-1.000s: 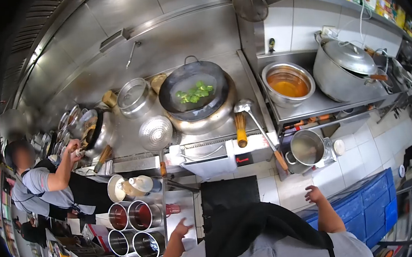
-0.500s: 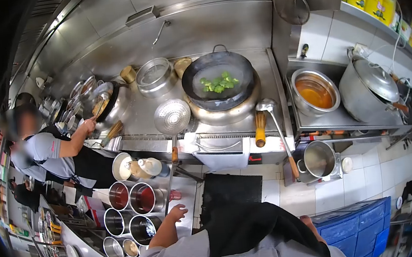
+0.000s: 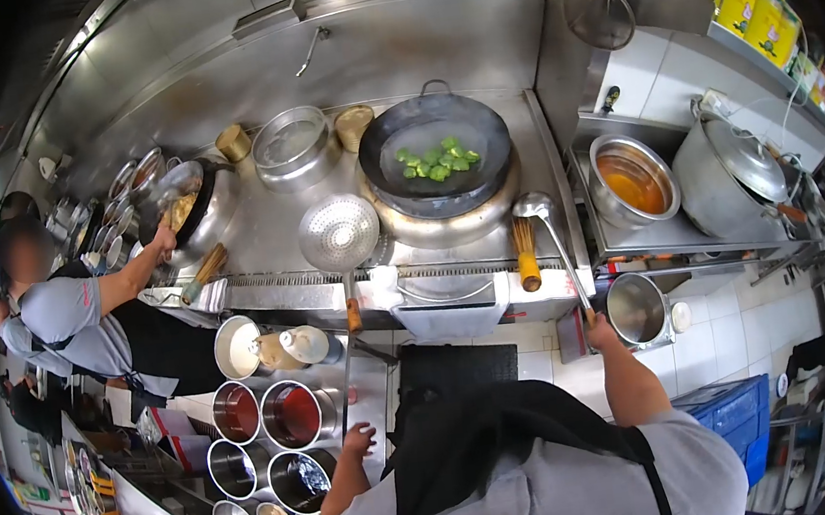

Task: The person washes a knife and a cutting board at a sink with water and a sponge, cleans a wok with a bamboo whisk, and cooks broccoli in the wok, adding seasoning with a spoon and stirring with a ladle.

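My right hand point(image 3: 601, 332) is closed round the wooden handle of a ladle point(image 3: 534, 206), whose metal bowl rests on the stove to the right of the wok. My left hand point(image 3: 358, 441) is beside the sauce pots, fingers apart, with nothing in it. Green vegetable pieces point(image 3: 437, 158) lie in cloudy liquid in the black wok point(image 3: 492, 174). A perforated strainer point(image 3: 339, 233) with a wooden handle lies left of the wok. Between the wok and the ladle stands a bamboo brush point(image 3: 527, 257).
At the left a co-worker point(image 3: 77, 318) handles another wok. Pots of red sauce point(image 3: 291, 415) and other containers stand at my left. To the right are a bowl of orange liquid point(image 3: 634, 184), a lidded pot point(image 3: 726, 174), a floor-level pot point(image 3: 636, 308) and a blue box point(image 3: 736, 417).
My right hand has moved forward from near my body and taken hold of the ladle's handle. My left hand is slightly lower, and the co-worker's arm has shifted left.
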Action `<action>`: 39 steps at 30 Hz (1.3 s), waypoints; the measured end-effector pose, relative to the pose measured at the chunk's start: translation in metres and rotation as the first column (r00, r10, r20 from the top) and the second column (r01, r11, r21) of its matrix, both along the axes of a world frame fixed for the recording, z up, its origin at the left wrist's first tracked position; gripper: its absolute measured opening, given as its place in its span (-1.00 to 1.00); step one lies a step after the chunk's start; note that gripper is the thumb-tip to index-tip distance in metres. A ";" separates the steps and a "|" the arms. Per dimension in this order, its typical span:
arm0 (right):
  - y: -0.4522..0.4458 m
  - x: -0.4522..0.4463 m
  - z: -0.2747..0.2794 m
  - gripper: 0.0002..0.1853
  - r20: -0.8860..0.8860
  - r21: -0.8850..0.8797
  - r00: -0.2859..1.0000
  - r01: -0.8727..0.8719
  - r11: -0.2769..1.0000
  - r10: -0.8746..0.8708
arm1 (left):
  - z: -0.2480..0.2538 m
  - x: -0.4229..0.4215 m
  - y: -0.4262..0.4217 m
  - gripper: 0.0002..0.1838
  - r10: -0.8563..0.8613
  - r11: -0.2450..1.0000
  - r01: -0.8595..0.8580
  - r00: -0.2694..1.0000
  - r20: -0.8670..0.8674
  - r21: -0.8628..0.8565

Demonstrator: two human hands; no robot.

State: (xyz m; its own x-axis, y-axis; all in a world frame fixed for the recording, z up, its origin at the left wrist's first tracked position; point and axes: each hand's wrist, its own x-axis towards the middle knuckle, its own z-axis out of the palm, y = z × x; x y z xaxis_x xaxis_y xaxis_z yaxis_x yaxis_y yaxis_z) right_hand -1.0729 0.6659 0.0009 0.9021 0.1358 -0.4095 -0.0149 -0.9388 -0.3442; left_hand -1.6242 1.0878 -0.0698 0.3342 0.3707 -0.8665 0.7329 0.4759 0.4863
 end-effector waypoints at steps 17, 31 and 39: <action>0.066 -0.104 0.190 -0.64 -0.306 0.771 0.949 0.197 0.605 0.081 | 0.213 0.097 0.043 -0.63 -0.458 0.825 0.258 0.827 0.327 0.503; 0.125 0.013 0.251 -0.13 0.051 0.040 0.741 -0.672 0.740 0.670 | 0.598 0.296 -0.111 -0.83 -0.840 0.504 -0.704 -0.264 0.474 0.500; 0.202 0.070 0.203 -0.14 0.186 -0.200 0.744 -0.611 0.766 0.642 | 0.594 0.299 -0.136 -0.83 -0.765 0.607 -0.651 -0.326 0.555 0.455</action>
